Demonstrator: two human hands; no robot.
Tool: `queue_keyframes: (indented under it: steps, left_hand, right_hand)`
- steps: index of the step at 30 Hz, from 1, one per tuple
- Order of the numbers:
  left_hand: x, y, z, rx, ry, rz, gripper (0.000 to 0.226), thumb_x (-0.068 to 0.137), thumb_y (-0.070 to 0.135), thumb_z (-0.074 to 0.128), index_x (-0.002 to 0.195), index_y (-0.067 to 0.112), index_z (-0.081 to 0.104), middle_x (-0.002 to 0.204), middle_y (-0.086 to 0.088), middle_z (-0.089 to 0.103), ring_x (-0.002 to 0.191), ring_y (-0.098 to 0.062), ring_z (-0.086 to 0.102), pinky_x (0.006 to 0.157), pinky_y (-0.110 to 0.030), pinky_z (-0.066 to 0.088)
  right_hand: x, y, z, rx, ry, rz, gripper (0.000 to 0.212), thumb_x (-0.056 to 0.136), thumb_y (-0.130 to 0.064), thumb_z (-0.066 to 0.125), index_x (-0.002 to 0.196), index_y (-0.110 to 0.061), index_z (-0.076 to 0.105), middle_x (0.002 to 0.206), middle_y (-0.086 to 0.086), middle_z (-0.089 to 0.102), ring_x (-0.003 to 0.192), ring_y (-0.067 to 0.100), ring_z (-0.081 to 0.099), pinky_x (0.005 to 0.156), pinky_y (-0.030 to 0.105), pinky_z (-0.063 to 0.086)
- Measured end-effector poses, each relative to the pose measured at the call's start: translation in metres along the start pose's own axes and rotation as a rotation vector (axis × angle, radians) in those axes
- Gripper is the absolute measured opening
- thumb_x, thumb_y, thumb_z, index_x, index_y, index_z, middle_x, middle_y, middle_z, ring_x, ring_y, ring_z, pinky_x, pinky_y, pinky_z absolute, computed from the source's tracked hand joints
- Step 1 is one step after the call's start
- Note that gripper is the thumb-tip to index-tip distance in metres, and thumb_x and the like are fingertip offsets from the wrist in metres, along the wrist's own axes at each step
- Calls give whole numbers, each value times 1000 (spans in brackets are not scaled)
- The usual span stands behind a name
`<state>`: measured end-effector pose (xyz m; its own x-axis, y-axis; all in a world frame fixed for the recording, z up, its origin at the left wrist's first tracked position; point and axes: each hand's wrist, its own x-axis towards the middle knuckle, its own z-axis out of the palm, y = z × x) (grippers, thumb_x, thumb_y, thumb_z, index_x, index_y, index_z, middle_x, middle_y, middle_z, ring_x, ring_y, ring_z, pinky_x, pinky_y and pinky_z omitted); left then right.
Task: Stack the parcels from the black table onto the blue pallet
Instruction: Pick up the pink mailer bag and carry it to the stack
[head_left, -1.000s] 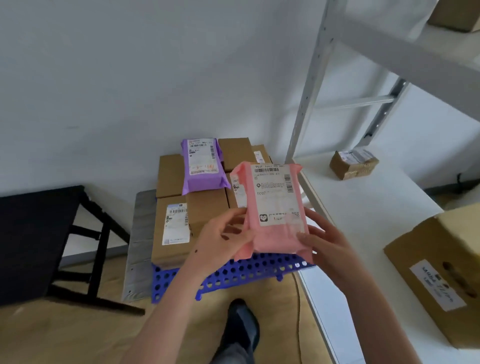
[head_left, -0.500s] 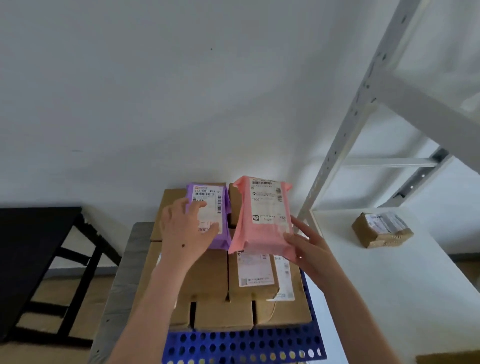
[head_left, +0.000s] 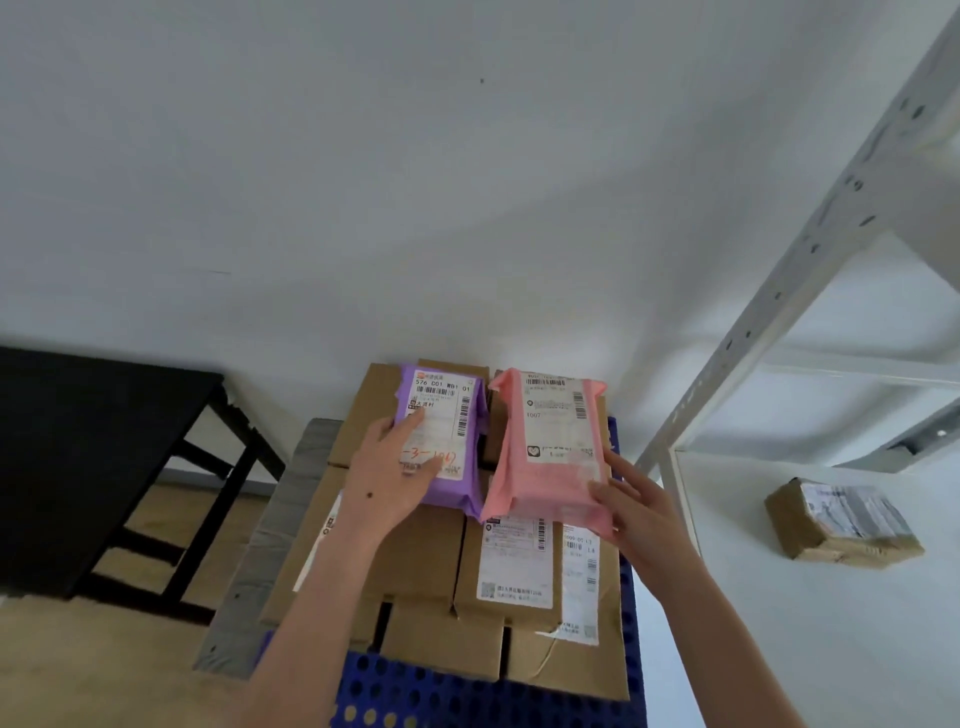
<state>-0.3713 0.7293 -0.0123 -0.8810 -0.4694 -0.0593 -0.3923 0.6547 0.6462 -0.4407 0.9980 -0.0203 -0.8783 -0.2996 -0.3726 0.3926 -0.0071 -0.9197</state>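
While both hands reached over the stack, the scene was like this:

Left hand: the left hand (head_left: 387, 480) lay flat with open fingers on the purple plastic mailer bag with a white label (head_left: 441, 441), pressing it and not closing around it.
Right hand: the right hand (head_left: 636, 512) held the near right corner of the pink plastic mailer bag with a white label (head_left: 548, 452), thumb on top.
Pink bag: it rested on the brown cardboard boxes (head_left: 511, 566), just beside the purple bag, their long edges almost touching.
Boxes: they stood stacked on the blue perforated plastic pallet (head_left: 467, 696).
Black table (head_left: 78, 457): it stood at the left, well apart from the pallet.
White shelf (head_left: 831, 597): one small taped cardboard parcel (head_left: 841, 525) lay on it.
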Motion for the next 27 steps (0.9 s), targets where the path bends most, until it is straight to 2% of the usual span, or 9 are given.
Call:
queue_keyframes:
  steps: [3, 6, 8, 10, 14, 18, 20, 24, 27]
  left_hand:
    - [1, -3, 1, -70, -3, -12, 64, 86, 30, 66, 143, 31, 35, 140, -3, 36, 120, -15, 42, 89, -24, 41]
    - [2, -7, -3, -218, -5, -37, 63, 82, 23, 71, 138, 31, 43, 136, 2, 43, 122, -15, 44, 99, -36, 45]
    - [1, -9, -4, -292, 2, -46, 63, 80, 19, 73, 136, 31, 46, 135, 4, 45, 120, -11, 44, 98, -31, 44]
    - [0, -9, -3, -303, 12, -38, 63, 80, 17, 73, 136, 30, 47, 135, 4, 46, 120, -11, 45, 93, -28, 46]
    - [2, -9, -1, -316, 16, -47, 63, 80, 15, 73, 135, 30, 47, 137, 3, 45, 123, -16, 45, 94, -36, 49]
    - [1, -11, -1, -346, 10, -45, 63, 80, 17, 74, 135, 31, 47, 135, 4, 46, 123, -14, 45, 94, -36, 50]
    - [2, -11, -1, -337, 14, -45, 62, 79, 19, 74, 134, 31, 47, 135, 5, 46, 123, -14, 45, 94, -34, 49]
    - [4, -10, -1, -294, 13, -53, 65, 78, 21, 76, 134, 32, 46, 137, 6, 45, 123, -13, 43, 97, -36, 46]
    - [3, -9, -1, -285, 32, -39, 65, 77, 23, 76, 133, 34, 46, 136, 6, 45, 116, -5, 40, 94, -26, 41]
  right_hand:
    - [6, -2, -3, -43, 14, -18, 47, 87, -4, 64, 124, -33, 60, 99, 1, 76, 91, 25, 73, 80, 48, 59]
    - [11, -2, 7, -108, -27, -35, 47, 88, -5, 64, 123, -36, 61, 104, 4, 74, 96, 28, 71, 85, 51, 57]
    - [12, -1, 16, -156, -51, -27, 47, 88, -7, 64, 122, -39, 60, 106, 5, 72, 97, 28, 69, 85, 52, 57]
    - [11, 0, 23, -190, -60, -33, 50, 89, -7, 64, 127, -38, 57, 107, 4, 70, 98, 25, 69, 81, 48, 59]
    - [11, 0, 26, -219, -66, -68, 52, 88, -5, 64, 123, -42, 54, 107, -3, 70, 99, 19, 68, 73, 39, 61]
    - [12, 1, 30, -286, -60, -85, 50, 88, -5, 64, 116, -45, 57, 100, -11, 71, 96, 14, 68, 79, 38, 60]
    - [14, 1, 31, -340, -40, -85, 48, 88, -7, 65, 119, -43, 57, 96, -13, 69, 92, 11, 68, 77, 34, 60]
    - [16, 1, 29, -376, -14, -59, 43, 87, -12, 66, 121, -35, 55, 98, -7, 68, 82, 9, 70, 60, 21, 56]
    - [18, -1, 28, -424, 1, -65, 43, 87, -14, 68, 125, -28, 55, 101, -8, 66, 85, 9, 68, 61, 22, 55]
